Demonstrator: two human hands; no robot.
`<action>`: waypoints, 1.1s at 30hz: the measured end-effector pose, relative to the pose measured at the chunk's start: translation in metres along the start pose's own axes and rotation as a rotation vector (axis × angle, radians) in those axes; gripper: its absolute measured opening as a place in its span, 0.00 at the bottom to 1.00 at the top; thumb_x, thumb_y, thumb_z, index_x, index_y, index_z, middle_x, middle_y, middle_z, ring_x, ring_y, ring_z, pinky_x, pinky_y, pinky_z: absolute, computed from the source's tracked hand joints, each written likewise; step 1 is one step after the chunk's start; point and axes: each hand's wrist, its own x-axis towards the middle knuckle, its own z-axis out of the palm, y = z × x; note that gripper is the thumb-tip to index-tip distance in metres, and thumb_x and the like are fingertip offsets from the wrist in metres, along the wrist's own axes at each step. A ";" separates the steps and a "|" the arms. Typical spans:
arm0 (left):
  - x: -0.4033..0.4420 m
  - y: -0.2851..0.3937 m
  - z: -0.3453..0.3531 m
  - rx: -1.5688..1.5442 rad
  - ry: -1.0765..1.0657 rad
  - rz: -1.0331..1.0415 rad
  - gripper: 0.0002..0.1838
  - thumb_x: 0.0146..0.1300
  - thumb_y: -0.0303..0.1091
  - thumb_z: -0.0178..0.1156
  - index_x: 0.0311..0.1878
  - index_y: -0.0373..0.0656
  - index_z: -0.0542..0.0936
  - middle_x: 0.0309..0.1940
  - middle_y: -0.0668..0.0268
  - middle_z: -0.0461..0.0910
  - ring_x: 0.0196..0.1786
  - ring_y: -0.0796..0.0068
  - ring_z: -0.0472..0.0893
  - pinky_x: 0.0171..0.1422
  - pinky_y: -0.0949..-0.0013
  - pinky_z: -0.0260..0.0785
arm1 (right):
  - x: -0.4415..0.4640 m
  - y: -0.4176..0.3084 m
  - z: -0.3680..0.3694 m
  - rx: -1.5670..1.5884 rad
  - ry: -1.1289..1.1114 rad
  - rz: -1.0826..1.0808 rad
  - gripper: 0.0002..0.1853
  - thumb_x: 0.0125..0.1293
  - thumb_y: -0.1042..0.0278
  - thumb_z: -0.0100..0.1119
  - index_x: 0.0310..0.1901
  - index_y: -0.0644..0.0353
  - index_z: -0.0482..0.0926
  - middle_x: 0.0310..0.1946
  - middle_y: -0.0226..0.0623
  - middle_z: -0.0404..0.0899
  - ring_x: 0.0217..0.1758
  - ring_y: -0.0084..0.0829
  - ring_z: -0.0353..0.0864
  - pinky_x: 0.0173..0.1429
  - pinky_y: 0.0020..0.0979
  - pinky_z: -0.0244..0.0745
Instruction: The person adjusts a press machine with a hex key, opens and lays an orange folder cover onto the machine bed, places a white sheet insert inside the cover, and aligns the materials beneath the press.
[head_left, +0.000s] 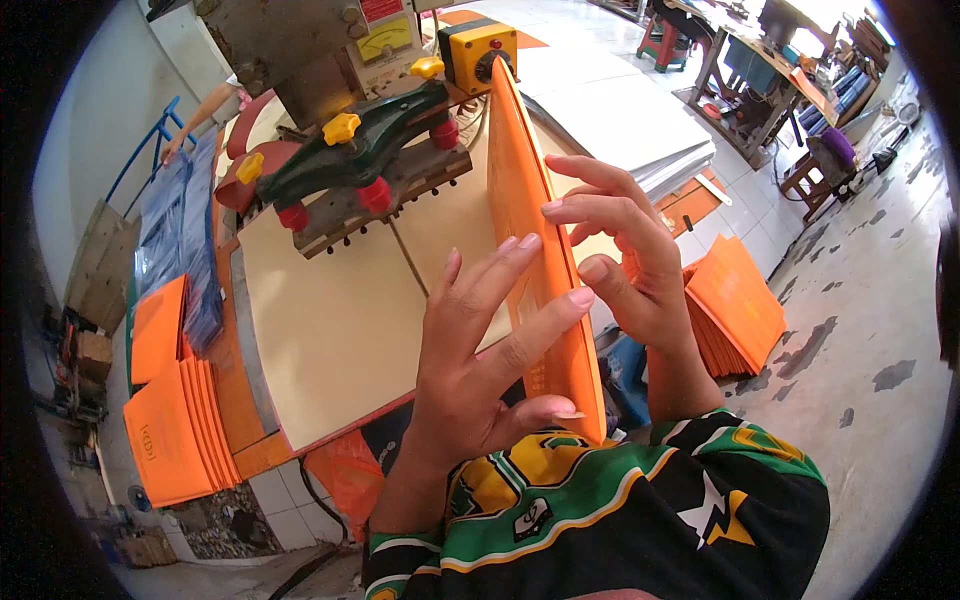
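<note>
A cream board [330, 330] lay at left. Over its right part, the left hand [475, 350] had its fingers loosely spread, several pressed against an orange folder [532, 270]. The folder, bright, flat and straight-edged, stood on edge between both hands. The right hand's [645, 260] fingers, half curled, met its right side.

The orange-brown table [260, 456] is seen beneath the press [350, 140], w/ a cream board [325, 345] laid on it directly under the press. White paper [620, 115] is stacked R of the press, on an orange-brown surf. [692, 208]. L of the press, blue bundles [172, 225] & orange folders [180, 430] are piled, support mostly hidden. Far R of press, a red stool [662, 46] is stood on the tiled flr. [590, 22].
</note>
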 end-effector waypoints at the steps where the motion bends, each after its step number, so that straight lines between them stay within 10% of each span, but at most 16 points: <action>1: 0.000 0.000 0.001 -0.001 -0.001 0.000 0.45 0.72 0.81 0.45 0.67 0.51 0.87 0.73 0.40 0.77 0.78 0.42 0.76 0.84 0.34 0.58 | 0.000 0.000 -0.001 0.001 -0.002 0.002 0.22 0.75 0.53 0.68 0.64 0.55 0.87 0.72 0.49 0.77 0.69 0.41 0.82 0.57 0.36 0.83; 33: -0.017 -0.014 -0.009 -0.005 0.145 -0.034 0.41 0.72 0.75 0.52 0.65 0.49 0.88 0.68 0.45 0.81 0.68 0.46 0.85 0.78 0.37 0.67 | -0.012 0.016 -0.018 0.094 0.082 -0.034 0.31 0.77 0.37 0.63 0.61 0.61 0.80 0.73 0.53 0.76 0.64 0.34 0.82 0.61 0.33 0.79</action>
